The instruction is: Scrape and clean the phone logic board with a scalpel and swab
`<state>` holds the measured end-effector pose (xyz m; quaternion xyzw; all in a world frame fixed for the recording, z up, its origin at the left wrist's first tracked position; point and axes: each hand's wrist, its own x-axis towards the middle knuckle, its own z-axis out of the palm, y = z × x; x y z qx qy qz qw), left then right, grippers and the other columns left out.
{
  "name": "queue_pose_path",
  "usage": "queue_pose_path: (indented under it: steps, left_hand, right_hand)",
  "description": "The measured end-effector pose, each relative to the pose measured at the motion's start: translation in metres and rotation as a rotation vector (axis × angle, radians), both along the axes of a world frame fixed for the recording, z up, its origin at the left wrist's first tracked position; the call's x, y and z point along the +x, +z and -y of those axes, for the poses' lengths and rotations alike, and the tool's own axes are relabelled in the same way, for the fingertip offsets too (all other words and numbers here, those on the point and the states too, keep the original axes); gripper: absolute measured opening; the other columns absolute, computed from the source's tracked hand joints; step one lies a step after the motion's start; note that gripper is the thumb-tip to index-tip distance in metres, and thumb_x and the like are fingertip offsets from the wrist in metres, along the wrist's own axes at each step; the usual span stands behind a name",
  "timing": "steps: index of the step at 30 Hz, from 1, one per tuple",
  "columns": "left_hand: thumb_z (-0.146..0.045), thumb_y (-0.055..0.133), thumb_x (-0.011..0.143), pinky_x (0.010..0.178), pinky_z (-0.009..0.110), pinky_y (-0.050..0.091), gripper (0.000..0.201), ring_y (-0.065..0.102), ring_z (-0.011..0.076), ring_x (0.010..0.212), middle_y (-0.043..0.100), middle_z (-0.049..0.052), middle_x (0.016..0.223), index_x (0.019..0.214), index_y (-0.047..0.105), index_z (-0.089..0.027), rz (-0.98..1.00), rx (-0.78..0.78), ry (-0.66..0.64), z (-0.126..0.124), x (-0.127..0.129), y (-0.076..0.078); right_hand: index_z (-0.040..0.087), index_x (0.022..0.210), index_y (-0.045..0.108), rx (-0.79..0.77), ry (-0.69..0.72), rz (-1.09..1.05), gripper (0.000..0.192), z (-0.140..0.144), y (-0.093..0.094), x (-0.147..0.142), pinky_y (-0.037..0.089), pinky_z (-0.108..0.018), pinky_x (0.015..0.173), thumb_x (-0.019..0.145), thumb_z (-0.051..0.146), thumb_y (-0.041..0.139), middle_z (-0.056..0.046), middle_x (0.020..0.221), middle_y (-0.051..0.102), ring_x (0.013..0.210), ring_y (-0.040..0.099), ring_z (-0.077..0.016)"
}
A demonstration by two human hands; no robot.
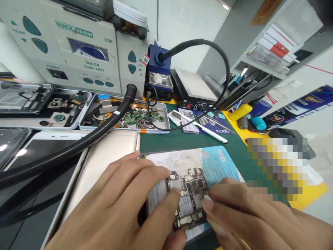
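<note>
A cluttered repair desk (182,139) with a green mat carries everything here; at the back stands a grey hot-air rework station (73,48), its thick black hose (85,139) sweeping across to the left, and two shallow trays of phone parts (130,118) sit just in front of it. Near the front edge lies a circuit board (187,194), resting on a pale and blue work pad (208,163), between the two hands. The left hand (125,205) lies flat and spread, fingers pressing the board's left side and thumb along its lower edge; its grip is loose, pinning rather than clasping. The right hand (249,215) is closed in a fine pinch on a small white-tipped tool (207,198), the tip touching the board's right edge; what kind of tool it is I cannot tell. To do this well, I judge the left hand should keep the board steady while the tip works lightly, without slipping across the small shielded parts.
</note>
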<state>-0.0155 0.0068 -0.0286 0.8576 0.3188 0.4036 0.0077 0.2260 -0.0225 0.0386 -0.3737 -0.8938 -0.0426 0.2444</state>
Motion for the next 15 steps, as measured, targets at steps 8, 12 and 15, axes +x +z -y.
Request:
queue_pose_path:
  steps: [8,12,15]
  left_hand:
    - [-0.025,0.061,0.096,0.109,0.044,0.042,0.012,0.059,0.0264,0.110,0.065,0.002,0.116,0.104,0.069,-0.027,-0.025,0.000,-0.014,0.000,0.002,0.002]
    - [-0.026,0.060,0.097,0.107,0.045,0.043,0.010,0.059,0.0265,0.108,0.065,0.002,0.115,0.103,0.069,-0.027,-0.029,0.004,-0.016,-0.001,0.002,0.003]
    - [-0.026,0.061,0.097,0.105,0.044,0.043,0.011,0.059,0.0265,0.108,0.064,0.002,0.115,0.103,0.069,-0.027,-0.017,0.016,-0.015,-0.001,0.002,0.003]
  right_hand:
    - [0.024,0.091,0.076,0.086,-0.154,0.043,0.018,0.005,-0.007,-0.013,0.059,-0.025,0.048,0.098,0.041,0.072,-0.008,0.079,0.072,0.064,0.072,-0.0205]
    - [0.024,0.089,0.076,0.103,-0.156,0.042,0.022,0.003,-0.006,-0.019,0.059,-0.026,0.048,0.096,0.044,0.073,-0.009,0.079,0.072,0.065,0.072,-0.0208]
    - [0.023,0.092,0.076,0.053,-0.137,0.033,0.014,0.004,-0.001,-0.013,0.060,-0.026,0.051,0.097,0.036,0.073,-0.008,0.081,0.073,0.066,0.073,-0.0206]
